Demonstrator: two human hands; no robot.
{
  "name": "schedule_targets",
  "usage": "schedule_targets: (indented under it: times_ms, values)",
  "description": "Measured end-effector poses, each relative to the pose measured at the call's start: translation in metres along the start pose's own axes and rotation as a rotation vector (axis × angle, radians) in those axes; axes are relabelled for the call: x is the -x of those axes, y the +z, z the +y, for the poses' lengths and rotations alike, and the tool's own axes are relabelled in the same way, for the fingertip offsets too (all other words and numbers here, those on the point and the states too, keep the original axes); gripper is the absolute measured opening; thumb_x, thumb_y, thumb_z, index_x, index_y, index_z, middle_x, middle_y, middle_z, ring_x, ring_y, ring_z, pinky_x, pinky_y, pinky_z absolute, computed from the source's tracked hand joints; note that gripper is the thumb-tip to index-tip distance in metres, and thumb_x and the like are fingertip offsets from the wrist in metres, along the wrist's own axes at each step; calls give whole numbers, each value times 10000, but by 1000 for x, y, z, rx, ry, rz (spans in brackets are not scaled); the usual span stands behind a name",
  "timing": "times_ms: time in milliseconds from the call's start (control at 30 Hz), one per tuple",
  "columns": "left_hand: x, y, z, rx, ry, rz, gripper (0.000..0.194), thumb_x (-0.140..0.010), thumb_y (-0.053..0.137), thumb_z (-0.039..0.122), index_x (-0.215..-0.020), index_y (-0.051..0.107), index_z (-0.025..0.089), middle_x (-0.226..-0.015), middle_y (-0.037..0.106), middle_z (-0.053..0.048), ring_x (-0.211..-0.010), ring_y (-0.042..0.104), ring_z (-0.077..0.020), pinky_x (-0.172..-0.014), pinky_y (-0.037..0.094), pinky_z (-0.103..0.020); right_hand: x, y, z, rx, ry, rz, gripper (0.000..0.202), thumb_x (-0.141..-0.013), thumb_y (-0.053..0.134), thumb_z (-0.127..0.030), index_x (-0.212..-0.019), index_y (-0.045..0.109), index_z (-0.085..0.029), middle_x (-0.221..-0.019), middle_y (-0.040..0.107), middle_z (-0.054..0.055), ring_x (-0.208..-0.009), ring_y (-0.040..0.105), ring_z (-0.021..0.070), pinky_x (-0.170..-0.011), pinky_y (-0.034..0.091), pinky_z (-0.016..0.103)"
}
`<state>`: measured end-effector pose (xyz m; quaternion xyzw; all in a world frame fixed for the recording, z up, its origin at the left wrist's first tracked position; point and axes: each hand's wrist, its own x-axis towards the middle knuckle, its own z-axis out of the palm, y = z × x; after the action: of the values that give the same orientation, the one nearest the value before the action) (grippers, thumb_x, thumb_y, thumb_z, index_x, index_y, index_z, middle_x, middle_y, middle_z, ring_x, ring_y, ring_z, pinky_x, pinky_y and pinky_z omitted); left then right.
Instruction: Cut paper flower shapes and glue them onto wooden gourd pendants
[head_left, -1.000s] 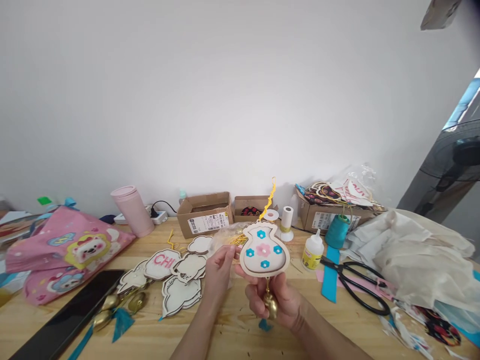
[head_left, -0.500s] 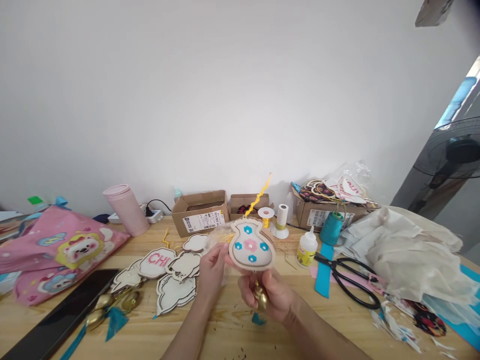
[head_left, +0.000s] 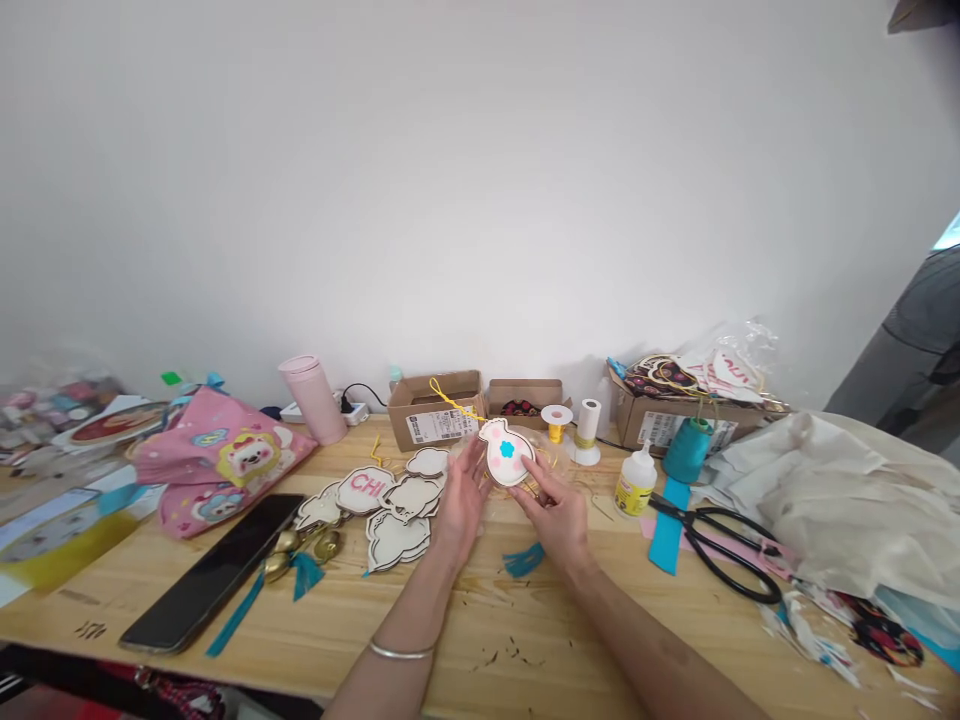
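Note:
A gourd-shaped ornament (head_left: pixel 496 465) with a pale face, wooden rim and yellow cord is held up over the table. This side bears a blue flower in the middle and pink ones around it. My left hand (head_left: pixel 460 505) closes on its left edge. My right hand (head_left: pixel 556 512) pinches the lower right edge between thumb and fingers. A teal tassel (head_left: pixel 523 561) shows below the hands; whether it hangs from the ornament cannot be seen. The gold bell is hidden.
Wooden shapes (head_left: pixel 397 540), gold bells (head_left: pixel 328 545) and a phone (head_left: pixel 217 570) lie left. Right are a glue bottle (head_left: pixel 634 487), black scissors (head_left: pixel 724 545), teal thread (head_left: pixel 686 450) and white cloth (head_left: pixel 840 510). Cardboard boxes (head_left: pixel 439 418) line the wall.
The ornament has turned to show its other face, and its cord now points left. My right hand moved from the gold bell to the ornament's edge. The view has shifted left.

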<state>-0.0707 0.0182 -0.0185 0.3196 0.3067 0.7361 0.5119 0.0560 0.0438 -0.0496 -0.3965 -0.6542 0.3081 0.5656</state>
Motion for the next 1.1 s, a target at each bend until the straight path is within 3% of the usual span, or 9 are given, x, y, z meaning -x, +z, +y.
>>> schedule_targets:
  times_ms: [167, 333, 533, 733, 933, 1100]
  values:
    - [-2, -2, 6, -58, 123, 102, 492, -701, 629, 553, -1081, 644, 241, -1313, 521, -76, -1226, 441, -245, -921, 419, -322, 0, -3, -5, 160, -41, -16, 383, -740, 632, -377, -1111, 645, -281, -1265, 551, 96, -432, 460, 62, -556, 516, 286]
    - [-2, 0, 8, -46, 192, 221, 371, -655, 713, 449, -884, 706, 158, -1017, 689, -89, -950, 618, -208, -823, 468, -304, 0, -6, -12, 316, -156, -80, 314, -750, 631, -327, -1058, 676, -288, -1207, 598, 63, -426, 530, 86, -541, 535, 290]
    - [-4, -1, 13, -4, 162, 344, 293, -546, 798, 342, -726, 693, 136, -707, 697, -12, -637, 612, -105, -657, 467, -224, 1, -8, -19, 469, -343, -119, 298, -796, 590, -288, -1085, 661, -285, -1177, 620, 64, -535, 644, 140, -579, 555, 296]
    - [-5, -4, 17, 11, 71, 324, 268, -519, 807, 321, -670, 672, 146, -662, 680, -3, -586, 595, -101, -558, 450, -207, 5, -10, -17, 517, -422, -121, 308, -823, 554, -252, -1116, 637, -297, -1190, 616, 40, -766, 695, 177, -626, 565, 279]
    - [-10, -11, 22, -86, 43, 273, 279, -541, 783, 376, -650, 661, 150, -671, 666, 0, -605, 576, -95, -593, 457, -213, 2, -9, -16, 530, -342, -139, 338, -781, 601, -230, -1108, 637, -307, -1183, 623, 33, -789, 689, 182, -652, 560, 285]
    - [-23, -7, 36, -282, -9, 169, 270, -540, 774, 365, -607, 655, 132, -632, 646, -16, -579, 551, -95, -565, 414, -199, 14, -19, -30, 330, -54, -195, 537, -729, 603, -219, -1254, 521, -295, -1228, 594, 67, -472, 549, 84, -622, 542, 305]
